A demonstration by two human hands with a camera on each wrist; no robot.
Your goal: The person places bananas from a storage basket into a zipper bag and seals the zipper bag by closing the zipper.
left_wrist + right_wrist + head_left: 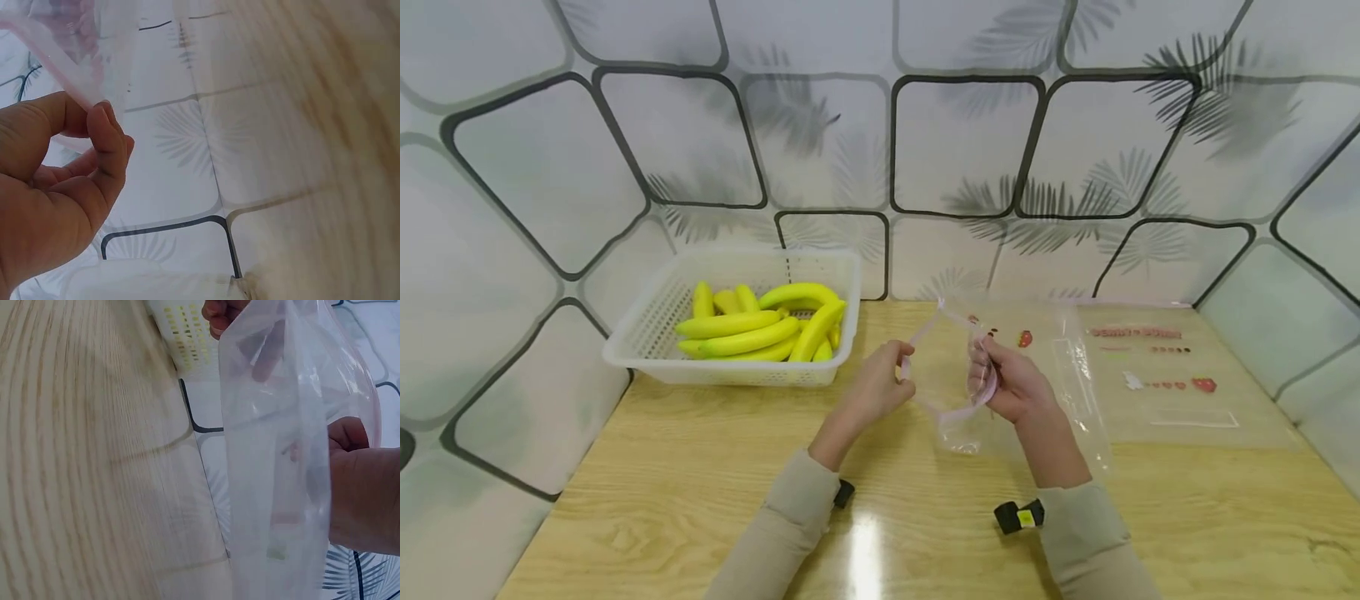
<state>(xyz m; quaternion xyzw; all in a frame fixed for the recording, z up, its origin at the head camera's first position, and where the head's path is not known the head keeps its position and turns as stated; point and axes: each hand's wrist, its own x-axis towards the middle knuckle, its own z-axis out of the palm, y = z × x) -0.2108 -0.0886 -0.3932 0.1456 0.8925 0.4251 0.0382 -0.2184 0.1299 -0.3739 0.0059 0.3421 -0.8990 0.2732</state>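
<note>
A clear plastic bag (1048, 329) with a pink rim and small strawberry prints is held up, its mouth spread apart. My left hand (872, 385) pinches the rim on the left side; in the left wrist view the thumb and fingertips of that hand (69, 169) meet on the pink edge. On the opposite side my right hand (1018, 383) grips the rim, with the curled fingers showing through the clear film. In the right wrist view the bag (269, 462) hangs in front of the right hand (365, 487) and partly hides it.
A white perforated basket (737, 375) holding several yellow bananas (745, 340) stands at the back left, near my left hand. Flat on the wooden table (925, 533) at right lies another clear printed bag (1195, 419). A patterned wall (966, 150) rises behind.
</note>
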